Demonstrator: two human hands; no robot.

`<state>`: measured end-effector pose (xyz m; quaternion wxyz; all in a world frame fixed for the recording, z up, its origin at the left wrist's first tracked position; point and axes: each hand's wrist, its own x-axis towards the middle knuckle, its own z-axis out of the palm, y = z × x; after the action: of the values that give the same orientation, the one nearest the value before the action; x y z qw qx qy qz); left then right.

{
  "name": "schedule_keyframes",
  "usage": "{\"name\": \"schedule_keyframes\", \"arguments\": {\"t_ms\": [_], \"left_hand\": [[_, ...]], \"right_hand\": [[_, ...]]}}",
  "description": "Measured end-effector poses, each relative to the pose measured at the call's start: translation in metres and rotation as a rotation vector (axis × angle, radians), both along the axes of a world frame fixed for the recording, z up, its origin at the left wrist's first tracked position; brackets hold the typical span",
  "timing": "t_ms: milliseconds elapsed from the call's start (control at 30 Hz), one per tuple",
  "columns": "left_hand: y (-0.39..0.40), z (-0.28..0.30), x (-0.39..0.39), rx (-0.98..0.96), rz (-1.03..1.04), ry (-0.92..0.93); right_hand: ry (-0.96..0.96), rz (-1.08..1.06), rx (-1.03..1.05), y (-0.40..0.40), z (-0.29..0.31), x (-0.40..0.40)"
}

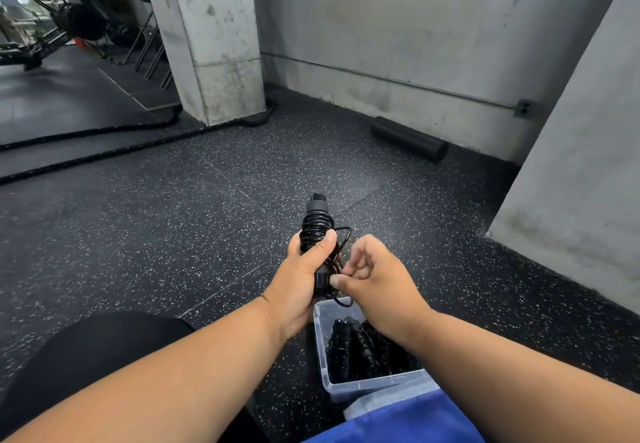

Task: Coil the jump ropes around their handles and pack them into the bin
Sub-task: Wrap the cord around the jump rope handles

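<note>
My left hand [300,278] grips a pair of black jump rope handles [316,222], held upright above the floor, with thin black cord coiled tightly round their upper part. A loose loop of the cord [343,240] hangs off to the right of the handles. My right hand [372,274] pinches that loose cord close to the handles' lower end. Just below my hands stands a clear plastic bin [320,335] on the floor, holding several coiled black jump ropes [360,347]. My right forearm hides part of the bin.
A thick black battle rope [104,151] runs across the floor at the left, round a concrete pillar [214,37]. A black foam roller [408,137] lies by the far wall. A blue cloth [408,422] covers my right leg near the bin.
</note>
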<state>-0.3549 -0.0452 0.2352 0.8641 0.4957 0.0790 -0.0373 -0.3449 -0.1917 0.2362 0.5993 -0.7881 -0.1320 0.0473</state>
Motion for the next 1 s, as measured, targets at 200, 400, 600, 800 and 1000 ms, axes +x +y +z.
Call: {"name": "schedule_keyframes", "arguments": {"t_ms": [200,400,600,800,1000], "left_hand": [[-0.001,-0.002,0.002,0.015,0.046,-0.013],[-0.001,-0.005,0.008,0.037,0.183,-0.017],[-0.007,-0.011,0.009,0.136,0.295,-0.068],[-0.008,-0.015,0.012,0.242,0.348,-0.131],[-0.011,-0.026,0.01,0.254,0.34,-0.101]], "right_hand": [[-0.141,-0.026,-0.267,0.004,-0.001,-0.007],[-0.385,-0.044,-0.575,0.011,0.004,-0.011],[-0.273,-0.107,-0.532,0.016,-0.005,-0.005],[-0.544,-0.049,-0.842,0.014,-0.004,-0.003],[-0.332,-0.013,-0.812,0.015,-0.01,0.001]]}}
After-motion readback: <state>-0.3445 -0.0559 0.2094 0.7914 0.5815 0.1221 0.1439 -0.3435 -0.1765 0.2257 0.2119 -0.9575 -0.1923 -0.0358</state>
